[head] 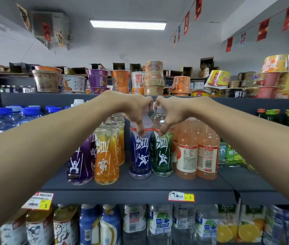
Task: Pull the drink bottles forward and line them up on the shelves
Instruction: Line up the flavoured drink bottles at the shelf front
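On the dark middle shelf [140, 186] a blue-labelled bottle [141, 156] and a green-labelled bottle [163, 154] stand side by side. My left hand [133, 110] grips the neck and shoulder of the blue bottle, thumb down on its front. My right hand [170, 112] grips the top of the green bottle the same way. Both caps are hidden by my fingers. To the left stand an orange bottle [106, 156] and a purple bottle [81, 161], near the shelf front. Two pale orange juice bottles [197, 154] stand right of the green one.
Water bottles with blue caps [12, 117] fill the left of the shelf, green glass bottles [285, 117] the far right. Instant noodle cups [140, 80] crowd the top shelf. More drinks [140, 225] line the lower shelf. Price tags [181, 197] hang on the shelf edge.
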Available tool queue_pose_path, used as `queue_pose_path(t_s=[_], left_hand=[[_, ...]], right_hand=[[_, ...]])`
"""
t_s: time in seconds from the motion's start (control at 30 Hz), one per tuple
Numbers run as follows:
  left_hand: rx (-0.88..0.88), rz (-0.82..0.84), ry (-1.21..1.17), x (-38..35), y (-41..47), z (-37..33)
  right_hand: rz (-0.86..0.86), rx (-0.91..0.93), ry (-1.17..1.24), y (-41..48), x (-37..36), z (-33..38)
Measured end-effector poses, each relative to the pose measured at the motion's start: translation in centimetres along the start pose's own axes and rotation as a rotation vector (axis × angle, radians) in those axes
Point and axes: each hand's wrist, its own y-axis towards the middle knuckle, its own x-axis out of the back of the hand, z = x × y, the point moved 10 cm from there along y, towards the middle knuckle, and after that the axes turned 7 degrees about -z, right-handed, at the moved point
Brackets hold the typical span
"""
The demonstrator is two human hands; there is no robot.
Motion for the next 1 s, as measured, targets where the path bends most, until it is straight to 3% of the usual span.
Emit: queue_pose_path(t_s=[0.27,0.73,0.87,1.0], left_hand=[[0.001,0.004,-0.059,0.7,-2.1,-0.2],[0.006,0.032,0.041,0.9,-3.1,0.2],[0.02,0.073,-0.053,1.3,-3.1,0.0],[-0.057,0.008,-0.263,2.8,-2.3,-0.8]], right_hand=[[0.01,0.008,0.008,-2.3,1.1,0.6],[0.039,-0.003,-0.01,-2.2,1.8,-0.2],[-0.081,0.017,0.038,-1.1,3.7,-0.2],[-0.238,0.009,0.176,0.6,5.0,-1.5]])
